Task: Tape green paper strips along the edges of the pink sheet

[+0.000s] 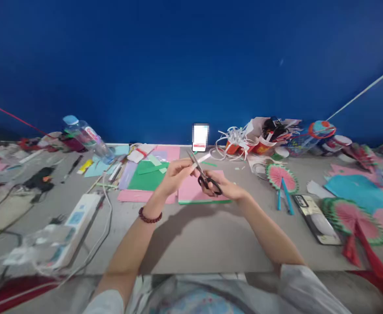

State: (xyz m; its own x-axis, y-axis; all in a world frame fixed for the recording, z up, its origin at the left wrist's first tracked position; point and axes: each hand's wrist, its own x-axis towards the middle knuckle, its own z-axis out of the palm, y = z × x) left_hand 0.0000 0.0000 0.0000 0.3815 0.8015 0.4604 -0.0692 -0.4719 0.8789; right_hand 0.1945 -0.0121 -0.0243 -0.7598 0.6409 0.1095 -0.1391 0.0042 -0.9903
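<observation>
Head view: smooth, deep-blue wall (178, 65) fills the upper frame; matt grey tabletop (185, 248) spans the lower part; at centre, a flat pink sheet (189, 189) with a green lower edge; left of it, a green sheet (142, 178) under paler slips; upper left, a clear plastic bottle (88, 135), blue-capped and tilted; lower left, a boxy white power strip (80, 213), blurred; right of centre, a tangle of curling white strips (235, 136) above an orange container; at right, a pleated round fan (282, 176), pink with frilled green rim and blue sticks; far right, a creased blue sheet (358, 189).

The scissors (202, 173) are at mid-frame, above the pink sheet; slim grey metal blades, black looped handles, points toward upper left; blade gap too small to judge; right hand (220, 185) closed round the handles; left hand (177, 175), dark red bead bracelet (150, 216) at its wrist, pinches a narrow white strip (205, 157), fingers together on it, close beside the blades.
</observation>
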